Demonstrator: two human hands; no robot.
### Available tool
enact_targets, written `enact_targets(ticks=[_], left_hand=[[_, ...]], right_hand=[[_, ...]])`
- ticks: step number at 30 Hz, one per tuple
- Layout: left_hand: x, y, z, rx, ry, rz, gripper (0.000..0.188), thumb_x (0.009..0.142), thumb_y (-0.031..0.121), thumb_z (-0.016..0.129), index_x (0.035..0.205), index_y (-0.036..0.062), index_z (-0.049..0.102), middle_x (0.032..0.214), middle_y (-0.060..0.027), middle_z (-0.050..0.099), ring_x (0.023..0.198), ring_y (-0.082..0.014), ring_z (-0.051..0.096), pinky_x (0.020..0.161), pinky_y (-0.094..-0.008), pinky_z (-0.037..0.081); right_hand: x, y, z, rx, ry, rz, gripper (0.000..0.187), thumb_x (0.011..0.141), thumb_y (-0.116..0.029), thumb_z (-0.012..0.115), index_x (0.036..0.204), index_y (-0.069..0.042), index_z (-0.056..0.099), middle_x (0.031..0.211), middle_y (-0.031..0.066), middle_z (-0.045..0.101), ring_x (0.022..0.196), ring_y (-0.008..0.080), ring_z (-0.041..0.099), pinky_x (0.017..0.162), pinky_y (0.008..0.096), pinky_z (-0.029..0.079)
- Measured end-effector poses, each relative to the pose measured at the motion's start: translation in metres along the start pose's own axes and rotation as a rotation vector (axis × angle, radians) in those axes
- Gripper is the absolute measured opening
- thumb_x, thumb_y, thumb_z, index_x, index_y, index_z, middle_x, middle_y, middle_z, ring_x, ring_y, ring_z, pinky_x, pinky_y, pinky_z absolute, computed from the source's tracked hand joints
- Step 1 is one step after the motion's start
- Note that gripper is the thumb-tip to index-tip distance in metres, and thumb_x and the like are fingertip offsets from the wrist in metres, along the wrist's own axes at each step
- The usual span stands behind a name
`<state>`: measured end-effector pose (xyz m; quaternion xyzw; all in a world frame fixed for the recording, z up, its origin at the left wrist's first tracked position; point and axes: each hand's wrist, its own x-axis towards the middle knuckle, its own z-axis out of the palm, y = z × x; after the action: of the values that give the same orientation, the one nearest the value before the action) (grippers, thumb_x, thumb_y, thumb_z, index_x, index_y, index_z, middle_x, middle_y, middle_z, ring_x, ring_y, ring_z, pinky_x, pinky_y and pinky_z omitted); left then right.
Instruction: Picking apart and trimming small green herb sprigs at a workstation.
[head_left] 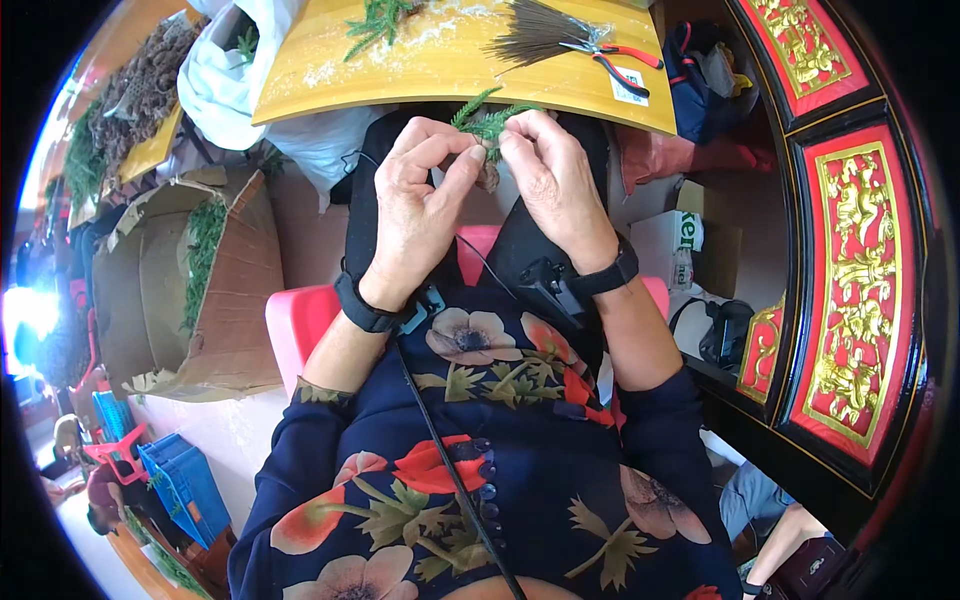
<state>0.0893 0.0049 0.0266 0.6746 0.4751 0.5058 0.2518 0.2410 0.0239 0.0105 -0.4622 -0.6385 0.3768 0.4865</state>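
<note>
Just off the near edge of the yellow table [440, 88], above my lap, my two hands are close together. A small green needled sprig [488, 122] sticks up between them. My left hand [425, 185] pinches at its base with thumb and forefinger. On the other side, the fingertips of my right hand [556, 180] are closed on the same sprig. A brown, rough lump [488, 178], perhaps a pine cone, hangs below the fingertips, partly hidden by my left thumb.
On the table lie more green sprigs [378, 25], a fan of thin brown stems [540, 35], red-handled pliers [620, 62] and white crumbs. A cardboard box [190, 290] with greenery stands at left, near a blue crate [185, 488]. Carved red-and-gold panels [855, 290] rise at right.
</note>
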Motion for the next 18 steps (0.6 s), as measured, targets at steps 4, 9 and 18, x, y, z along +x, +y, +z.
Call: enact_targets(ticks=[4,9,18], left_hand=[[0.001,-0.005,-0.006,-0.07,-0.086,-0.082,0.007,0.083,0.004,0.063,0.085,-0.0015,0.066,0.086,-0.0062,0.057,0.078,-0.0133,0.055,0.071,-0.024,0.043],[0.0,-0.02,-0.006,-0.337,-0.152,-0.194,0.008,0.082,0.006,0.064,0.085,-0.0021,0.065,0.083,-0.0048,0.056,0.079,-0.0126,0.054,0.071,-0.0241,0.042],[0.004,-0.022,-0.014,-0.672,-0.268,-0.305,0.009,0.085,0.007,0.062,0.085,-0.0018,0.064,0.084,-0.0007,0.054,0.081,-0.0095,0.052,0.073,-0.023,0.04]], right_hand=[[0.002,-0.004,-0.003,-0.182,-0.074,-0.083,0.016,0.086,-0.01,0.061,0.092,0.003,0.054,0.078,0.0002,0.054,0.064,0.0057,0.049,0.057,0.0217,0.042],[0.011,-0.012,-0.013,-0.153,-0.155,-0.117,0.011,0.084,-0.006,0.061,0.09,0.003,0.056,0.077,-0.0007,0.054,0.061,0.0041,0.046,0.055,0.0208,0.04],[0.027,-0.028,-0.03,-0.037,-0.397,0.051,0.007,0.083,-0.003,0.066,0.09,0.0,0.067,0.083,-0.0015,0.058,0.062,0.0012,0.045,0.055,0.0175,0.037]])
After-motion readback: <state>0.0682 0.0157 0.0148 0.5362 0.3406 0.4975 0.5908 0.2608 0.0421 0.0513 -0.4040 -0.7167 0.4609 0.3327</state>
